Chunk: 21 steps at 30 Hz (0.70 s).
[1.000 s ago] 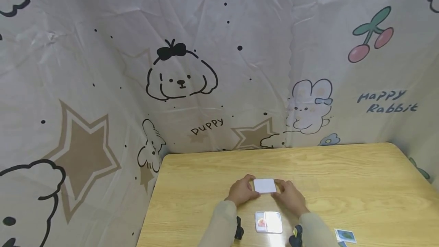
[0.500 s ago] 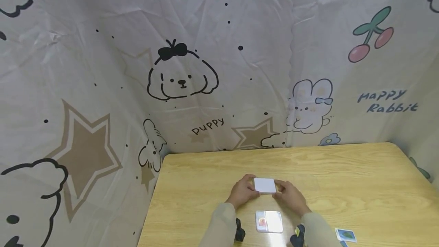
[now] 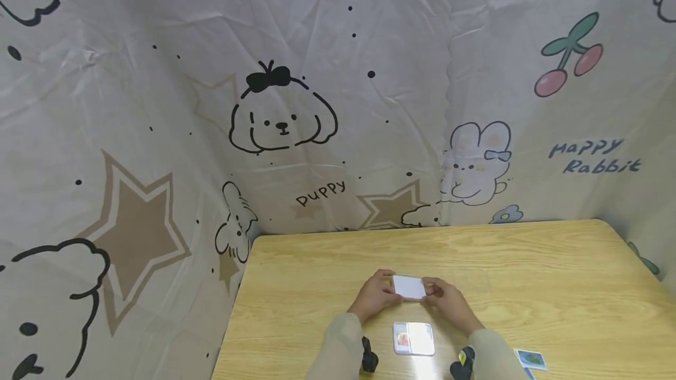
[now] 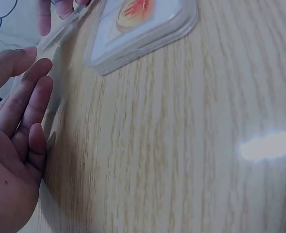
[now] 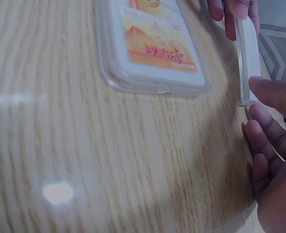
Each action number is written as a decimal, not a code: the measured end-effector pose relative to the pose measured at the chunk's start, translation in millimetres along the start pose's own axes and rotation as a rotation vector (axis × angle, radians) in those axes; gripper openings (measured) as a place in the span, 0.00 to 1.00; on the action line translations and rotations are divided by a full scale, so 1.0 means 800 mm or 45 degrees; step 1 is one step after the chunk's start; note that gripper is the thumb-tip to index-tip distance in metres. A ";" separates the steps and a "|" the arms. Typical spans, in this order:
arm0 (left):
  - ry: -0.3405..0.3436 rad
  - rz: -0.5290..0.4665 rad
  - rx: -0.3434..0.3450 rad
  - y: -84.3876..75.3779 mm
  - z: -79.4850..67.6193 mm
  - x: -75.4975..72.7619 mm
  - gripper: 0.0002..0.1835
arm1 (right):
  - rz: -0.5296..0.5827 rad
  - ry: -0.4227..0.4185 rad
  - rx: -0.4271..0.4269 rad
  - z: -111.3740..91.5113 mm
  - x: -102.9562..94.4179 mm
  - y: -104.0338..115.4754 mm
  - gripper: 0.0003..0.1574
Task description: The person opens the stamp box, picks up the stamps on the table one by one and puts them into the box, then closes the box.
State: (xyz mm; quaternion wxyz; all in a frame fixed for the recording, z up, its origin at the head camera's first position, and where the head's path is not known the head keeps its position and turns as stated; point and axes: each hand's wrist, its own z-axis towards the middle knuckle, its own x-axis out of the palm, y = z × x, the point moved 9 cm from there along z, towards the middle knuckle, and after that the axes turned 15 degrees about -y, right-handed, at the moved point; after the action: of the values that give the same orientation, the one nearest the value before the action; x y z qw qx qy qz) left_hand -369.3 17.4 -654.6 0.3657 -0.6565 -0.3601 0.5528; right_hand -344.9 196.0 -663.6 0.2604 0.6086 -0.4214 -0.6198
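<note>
Between both hands is a flat clear plastic case with a white face [image 3: 409, 287], raised off the table at a slight tilt. My left hand [image 3: 374, 296] pinches its left end, thumb at the near edge; my right hand [image 3: 449, 305] pinches the right end. Seen nearly edge-on in the right wrist view, the held case [image 5: 249, 53] has clear rims, with the right thumb on its white side. A second clear case [image 3: 414, 339] lies flat on the table between the forearms. Orange-and-red stamps [image 5: 157, 41] show inside it in the right wrist view.
Colourful stamp-like cards [image 3: 530, 359] lie on the wooden table [image 3: 570, 286] at the near right, partly cut off by the frame edge. A patterned curtain [image 3: 343, 92] hangs behind and to the left. Black devices [image 3: 368, 358] sit at both wrists.
The held case has tipped slightly, its right end lower than before. Both hands keep their places on it. The head view has shifted a little.
</note>
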 end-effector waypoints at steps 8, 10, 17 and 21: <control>0.026 -0.180 -0.079 0.005 -0.009 -0.001 0.32 | 0.051 0.021 -0.001 -0.007 0.000 0.004 0.34; 0.025 -0.205 -0.094 0.006 -0.012 -0.003 0.32 | 0.063 0.029 0.015 -0.009 -0.001 0.005 0.35; 0.061 -0.325 -0.148 0.008 -0.020 -0.001 0.31 | 0.064 0.034 -0.005 -0.020 -0.008 0.008 0.37; 0.084 -0.375 -0.156 0.003 -0.026 -0.002 0.31 | 0.082 0.046 -0.037 -0.026 -0.012 0.013 0.37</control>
State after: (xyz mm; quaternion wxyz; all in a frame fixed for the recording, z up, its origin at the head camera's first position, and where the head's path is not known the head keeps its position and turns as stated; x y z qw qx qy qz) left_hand -349.0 13.2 -653.4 0.4136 -0.6355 -0.4733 0.4483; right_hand -325.5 194.9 -647.6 0.2967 0.6020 -0.4270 -0.6060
